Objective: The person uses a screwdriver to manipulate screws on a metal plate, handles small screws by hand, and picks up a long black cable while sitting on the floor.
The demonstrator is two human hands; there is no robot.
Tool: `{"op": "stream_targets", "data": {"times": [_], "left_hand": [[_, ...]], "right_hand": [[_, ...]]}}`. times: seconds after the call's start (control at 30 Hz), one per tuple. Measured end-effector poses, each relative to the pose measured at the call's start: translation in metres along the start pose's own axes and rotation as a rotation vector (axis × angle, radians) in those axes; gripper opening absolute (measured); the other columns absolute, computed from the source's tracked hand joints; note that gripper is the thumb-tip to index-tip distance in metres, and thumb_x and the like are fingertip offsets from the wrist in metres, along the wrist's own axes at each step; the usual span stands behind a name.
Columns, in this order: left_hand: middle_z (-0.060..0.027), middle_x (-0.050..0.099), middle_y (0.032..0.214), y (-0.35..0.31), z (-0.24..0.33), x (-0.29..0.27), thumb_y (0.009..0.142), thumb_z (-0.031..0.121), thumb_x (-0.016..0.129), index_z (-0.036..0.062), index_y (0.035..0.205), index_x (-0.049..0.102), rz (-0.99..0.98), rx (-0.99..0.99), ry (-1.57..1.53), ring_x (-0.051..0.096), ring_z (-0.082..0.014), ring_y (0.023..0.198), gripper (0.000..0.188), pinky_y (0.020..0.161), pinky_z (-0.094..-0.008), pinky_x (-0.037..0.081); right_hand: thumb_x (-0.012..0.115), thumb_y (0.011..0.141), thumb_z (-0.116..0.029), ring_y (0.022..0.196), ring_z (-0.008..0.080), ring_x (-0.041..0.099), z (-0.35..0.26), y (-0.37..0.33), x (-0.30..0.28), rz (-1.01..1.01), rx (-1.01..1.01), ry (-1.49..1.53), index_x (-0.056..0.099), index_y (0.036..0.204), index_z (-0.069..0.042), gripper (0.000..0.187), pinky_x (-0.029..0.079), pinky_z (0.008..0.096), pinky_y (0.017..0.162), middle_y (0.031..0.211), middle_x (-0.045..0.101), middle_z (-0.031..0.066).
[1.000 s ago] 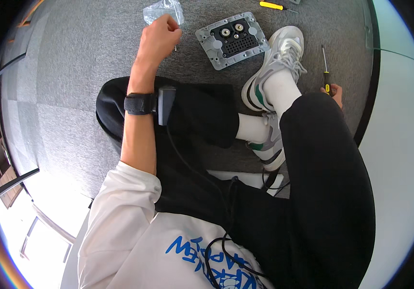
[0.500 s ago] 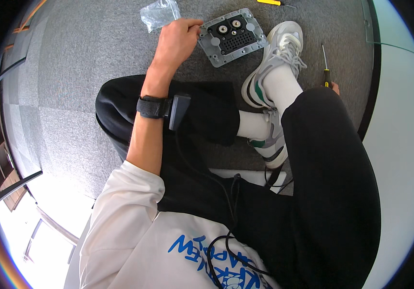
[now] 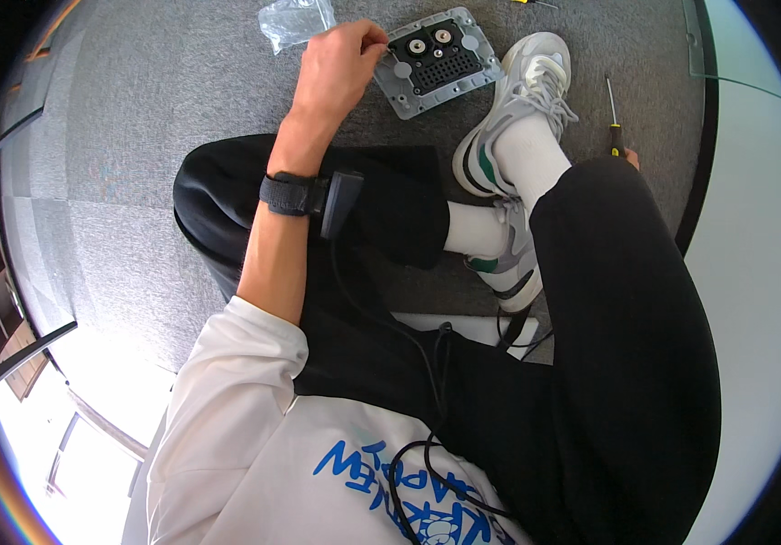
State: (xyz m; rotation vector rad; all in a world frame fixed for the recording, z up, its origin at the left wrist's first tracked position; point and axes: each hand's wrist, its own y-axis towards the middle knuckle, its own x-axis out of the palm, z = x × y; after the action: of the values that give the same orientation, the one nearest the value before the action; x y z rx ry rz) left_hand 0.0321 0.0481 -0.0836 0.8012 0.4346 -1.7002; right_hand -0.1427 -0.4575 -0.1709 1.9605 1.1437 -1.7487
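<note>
- The left hand is pinched shut at the fingertips, thumb and forefinger pressed together right at the near corner of the grey plate. Whether a small part sits between them is too small to tell.
- The grey plate lies flat on the carpet just ahead of the crossed legs, tilted a little, with a dark ribbed middle, two round sockets along its far edge and pale round spots near its corners.
- Judging by the pinch at the corner spot, the step in hand looks like fitting or picking a small fastener there. The next move would call for a steady fingertip and a straight line over the hole, since the plate is loose on the carpet and could slide.
- The right hand is almost wholly hidden behind the raised knee. Only a sliver shows at the handle of a screwdriver, and I cannot tell whether its fingers are closed on it.
- A small clear plastic bag lies crumpled on the carpet just beyond the left hand, near the plate but apart from it. No label can be made out on it.
- A black strap with a dark box on it circles the left wrist, and a cable runs from it down over the lap.
- A white and green shoe rests just beside the plate.
</note>
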Motion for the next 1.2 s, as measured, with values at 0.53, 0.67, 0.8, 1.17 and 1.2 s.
{"op": "stream_targets", "data": {"times": [0.53,0.67,0.8,1.17,1.2], "left_hand": [[-0.0131,0.077,0.095,0.001,-0.003,0.006,0.093,0.013,0.072,0.0048,0.106,0.074,0.034,0.109,0.077,0.077,-0.0254,0.089,0.015,0.077,-0.0342,0.061],[-0.0132,0.077,0.093,0.002,-0.003,0.008,0.093,0.012,0.072,0.0043,0.105,0.074,0.041,0.137,0.07,0.077,-0.0262,0.087,0.014,0.076,-0.0347,0.061],[-0.0133,0.076,0.093,0.002,-0.005,0.008,0.093,0.011,0.072,0.0038,0.103,0.073,0.049,0.188,0.075,0.076,-0.0268,0.084,0.013,0.074,-0.0353,0.06],[-0.01,0.077,0.095,0.006,-0.006,0.009,0.092,0.013,0.074,0.0078,0.103,0.078,0.058,0.242,0.106,0.076,-0.0241,0.082,0.012,0.072,-0.0333,0.061],[-0.01,0.077,0.095,0.007,-0.006,0.009,0.093,0.013,0.073,0.0079,0.103,0.079,0.055,0.24,0.106,0.076,-0.0239,0.082,0.013,0.072,-0.0333,0.061]], "right_hand": [[0.077,0.093,-0.033,0.126,0.0342,0.057,-0.022,-0.026,-0.001,0.061,0.016,-0.011,0.047,0.143,-0.006,0.064,0.046,0.0451,0.106,0.136,0.054,0.0182],[0.078,0.092,-0.032,0.125,0.0343,0.058,-0.017,-0.02,0.0,0.08,0.016,-0.037,0.047,0.142,-0.006,0.065,0.047,0.0454,0.105,0.135,0.054,0.018],[0.078,0.092,-0.032,0.125,0.0348,0.057,-0.011,-0.018,0.003,0.074,-0.005,-0.029,0.047,0.142,-0.006,0.065,0.047,0.0453,0.105,0.135,0.054,0.0186],[0.078,0.091,-0.03,0.128,0.0346,0.056,-0.007,-0.013,0.002,0.06,-0.024,-0.023,0.046,0.143,-0.006,0.065,0.046,0.0439,0.107,0.138,0.052,0.0191],[0.078,0.091,-0.03,0.128,0.0346,0.056,-0.007,-0.012,0.001,0.061,-0.024,-0.024,0.046,0.143,-0.006,0.065,0.046,0.0439,0.107,0.138,0.052,0.0191]]}}
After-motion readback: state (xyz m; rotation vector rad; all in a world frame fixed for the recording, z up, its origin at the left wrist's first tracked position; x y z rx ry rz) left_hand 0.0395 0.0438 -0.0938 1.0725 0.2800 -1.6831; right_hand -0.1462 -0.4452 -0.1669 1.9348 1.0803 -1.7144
